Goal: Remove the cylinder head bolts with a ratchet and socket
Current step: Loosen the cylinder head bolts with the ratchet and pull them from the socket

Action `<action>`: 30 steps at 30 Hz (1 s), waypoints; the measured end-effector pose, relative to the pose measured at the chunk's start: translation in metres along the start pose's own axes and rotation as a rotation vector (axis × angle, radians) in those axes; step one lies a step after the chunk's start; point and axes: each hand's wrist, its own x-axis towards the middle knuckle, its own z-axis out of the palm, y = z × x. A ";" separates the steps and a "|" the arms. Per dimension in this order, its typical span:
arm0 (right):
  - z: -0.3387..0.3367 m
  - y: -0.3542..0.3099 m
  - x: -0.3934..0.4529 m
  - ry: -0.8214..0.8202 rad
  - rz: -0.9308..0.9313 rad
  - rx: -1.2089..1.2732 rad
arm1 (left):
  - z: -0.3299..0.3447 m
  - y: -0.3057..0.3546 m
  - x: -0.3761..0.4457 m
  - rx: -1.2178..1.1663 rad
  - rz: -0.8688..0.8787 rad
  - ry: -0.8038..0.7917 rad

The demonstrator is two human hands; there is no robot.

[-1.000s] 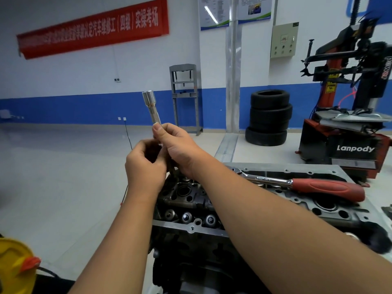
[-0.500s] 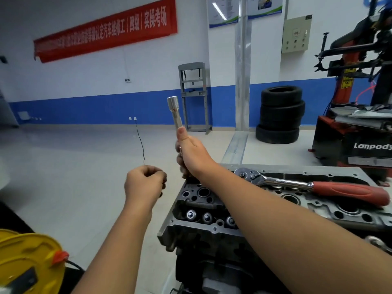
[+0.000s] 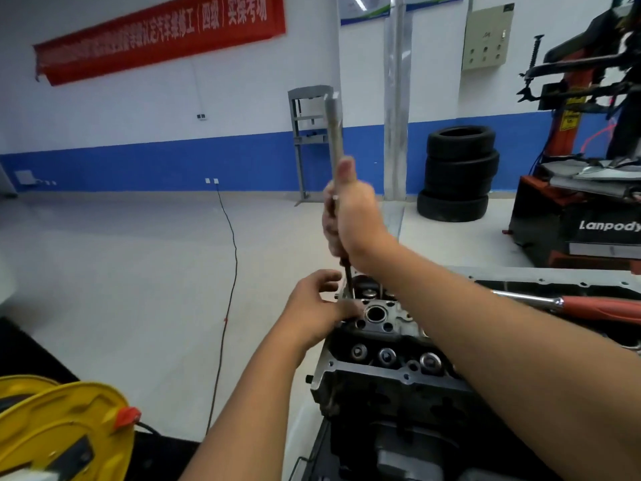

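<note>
Right hand (image 3: 353, 210): raised, fist gripping upright socket extension (image 3: 333, 133), thumb up. Left hand (image 3: 314, 307): fingers loosely spread, resting on cylinder head (image 3: 381, 328).

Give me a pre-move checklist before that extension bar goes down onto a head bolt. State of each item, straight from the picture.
1. Right hand grip on the long silver extension bar: ok, fingers wrapped round it, bar near upright.
2. Dark lower tip of the bar over the grey metal cylinder head: ok, at its far left corner.
3. Tip seated on a bolt: cannot tell, hidden behind the hands.
4. Left hand steadying: ok, fingers rest on the head's edge beside the tip.
5. Red-handled ratchet within reach: ok, lying on the head, not yet attached.
</note>
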 end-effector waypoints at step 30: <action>-0.122 -0.076 -0.073 0.160 0.098 0.020 | 0.093 0.113 -0.031 -0.126 0.546 0.025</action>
